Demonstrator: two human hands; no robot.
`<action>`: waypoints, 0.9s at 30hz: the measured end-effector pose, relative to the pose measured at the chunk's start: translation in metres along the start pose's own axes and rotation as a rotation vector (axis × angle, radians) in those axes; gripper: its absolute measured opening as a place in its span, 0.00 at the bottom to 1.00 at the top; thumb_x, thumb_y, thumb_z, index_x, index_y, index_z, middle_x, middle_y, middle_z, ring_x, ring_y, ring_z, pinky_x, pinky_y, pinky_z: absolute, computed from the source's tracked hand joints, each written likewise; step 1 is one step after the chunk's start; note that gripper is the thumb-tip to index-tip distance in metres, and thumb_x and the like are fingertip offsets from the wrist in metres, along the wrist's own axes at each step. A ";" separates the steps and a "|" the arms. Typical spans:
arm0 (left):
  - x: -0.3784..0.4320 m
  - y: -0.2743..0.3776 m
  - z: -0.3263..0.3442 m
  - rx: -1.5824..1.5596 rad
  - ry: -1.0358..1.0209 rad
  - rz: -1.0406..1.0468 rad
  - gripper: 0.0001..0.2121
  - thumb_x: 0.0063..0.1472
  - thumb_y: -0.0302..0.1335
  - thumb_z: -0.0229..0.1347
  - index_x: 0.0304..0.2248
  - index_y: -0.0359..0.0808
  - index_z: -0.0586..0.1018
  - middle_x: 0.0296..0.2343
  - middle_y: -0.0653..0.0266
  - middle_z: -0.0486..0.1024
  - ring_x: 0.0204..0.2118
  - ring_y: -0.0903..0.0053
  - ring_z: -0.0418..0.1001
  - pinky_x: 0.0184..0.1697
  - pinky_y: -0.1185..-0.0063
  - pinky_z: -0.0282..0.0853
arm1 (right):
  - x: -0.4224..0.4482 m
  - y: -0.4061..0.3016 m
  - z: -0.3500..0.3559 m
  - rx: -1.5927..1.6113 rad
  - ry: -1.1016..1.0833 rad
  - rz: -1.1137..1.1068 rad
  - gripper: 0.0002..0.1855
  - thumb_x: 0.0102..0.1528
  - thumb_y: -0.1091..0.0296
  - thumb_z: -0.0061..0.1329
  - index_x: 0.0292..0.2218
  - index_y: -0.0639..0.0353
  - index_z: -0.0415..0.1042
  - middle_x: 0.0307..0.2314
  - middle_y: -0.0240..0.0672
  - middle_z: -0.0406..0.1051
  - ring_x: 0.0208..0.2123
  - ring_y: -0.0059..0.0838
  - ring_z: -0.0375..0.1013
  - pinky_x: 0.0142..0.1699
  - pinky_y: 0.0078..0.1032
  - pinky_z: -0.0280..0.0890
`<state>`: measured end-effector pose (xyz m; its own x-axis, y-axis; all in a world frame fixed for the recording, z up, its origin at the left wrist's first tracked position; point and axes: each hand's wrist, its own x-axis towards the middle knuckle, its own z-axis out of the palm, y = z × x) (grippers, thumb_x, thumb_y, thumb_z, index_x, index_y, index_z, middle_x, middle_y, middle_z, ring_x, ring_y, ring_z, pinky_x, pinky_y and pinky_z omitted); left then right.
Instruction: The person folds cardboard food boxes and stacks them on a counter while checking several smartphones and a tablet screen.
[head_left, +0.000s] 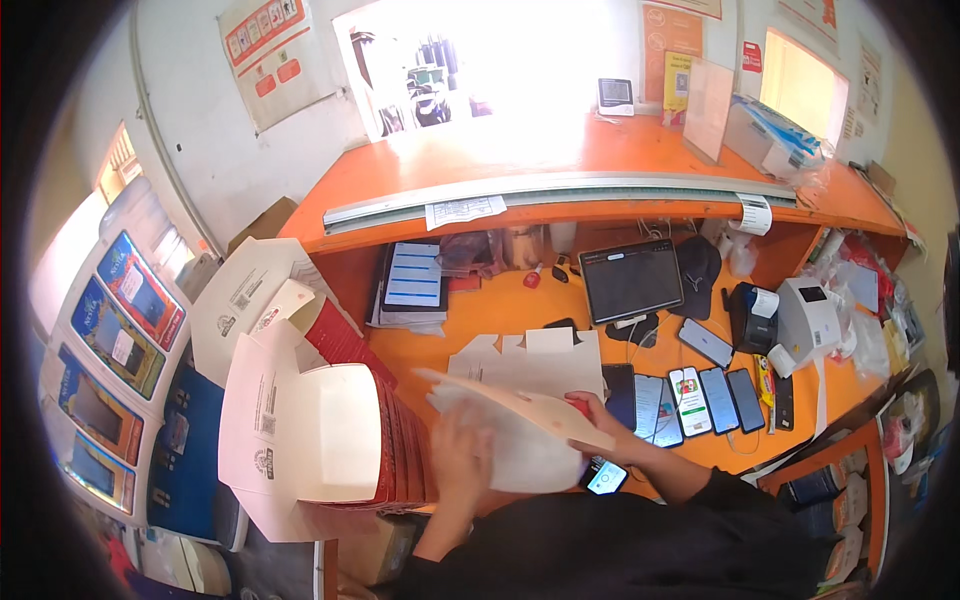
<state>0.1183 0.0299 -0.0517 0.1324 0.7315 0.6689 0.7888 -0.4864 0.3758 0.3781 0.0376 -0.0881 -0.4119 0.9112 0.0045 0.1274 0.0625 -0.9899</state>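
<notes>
My right hand grips the right edge of a partly folded paperboard box blank, tilted above the orange desk. Its pale inner side faces me, and a bit of red shows by the fingers. My left hand, blurred, is at the blank's left part; whether its fingers hold the board I cannot tell. Under and behind the blank lies another flat white box blank. Just left of my left hand, a nested stack of red and white paperboard boxes lies on its side, open flaps outward. A second such stack stands behind it.
Several phones lie in a row at the right, one lit phone near my body. Behind are a tablet, a dark cap, a receipt printer and a white label printer. An orange shelf overhangs the desk's back.
</notes>
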 end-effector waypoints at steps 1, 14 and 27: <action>0.004 -0.002 -0.004 0.101 0.084 -0.068 0.13 0.55 0.25 0.56 0.41 0.31 0.76 0.36 0.49 0.74 0.43 0.51 0.70 0.49 0.60 0.64 | -0.007 -0.003 -0.008 0.044 -0.026 0.012 0.47 0.49 0.58 0.59 0.60 0.57 0.44 0.55 0.42 0.54 0.59 0.32 0.54 0.61 0.30 0.51; -0.049 -0.006 0.032 -0.230 -0.363 -0.597 0.14 0.61 0.34 0.54 0.24 0.32 0.71 0.17 0.52 0.73 0.21 0.56 0.74 0.25 0.67 0.68 | -0.056 0.022 0.007 0.266 -0.010 0.386 0.41 0.54 0.59 0.50 0.60 0.45 0.38 0.52 0.40 0.52 0.48 0.37 0.63 0.41 0.33 0.72; -0.011 -0.011 -0.008 -1.559 -0.564 -1.128 0.26 0.66 0.43 0.47 0.55 0.33 0.64 0.48 0.59 0.70 0.48 0.69 0.72 0.49 0.65 0.70 | 0.009 -0.049 -0.051 0.523 0.112 0.088 0.47 0.52 0.47 0.52 0.63 0.51 0.41 0.60 0.39 0.48 0.61 0.34 0.53 0.63 0.34 0.51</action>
<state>0.1038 0.0234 -0.0580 0.4266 0.8363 -0.3443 -0.4231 0.5210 0.7413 0.4142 0.0630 -0.0323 -0.3172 0.9436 -0.0944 -0.3209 -0.2004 -0.9257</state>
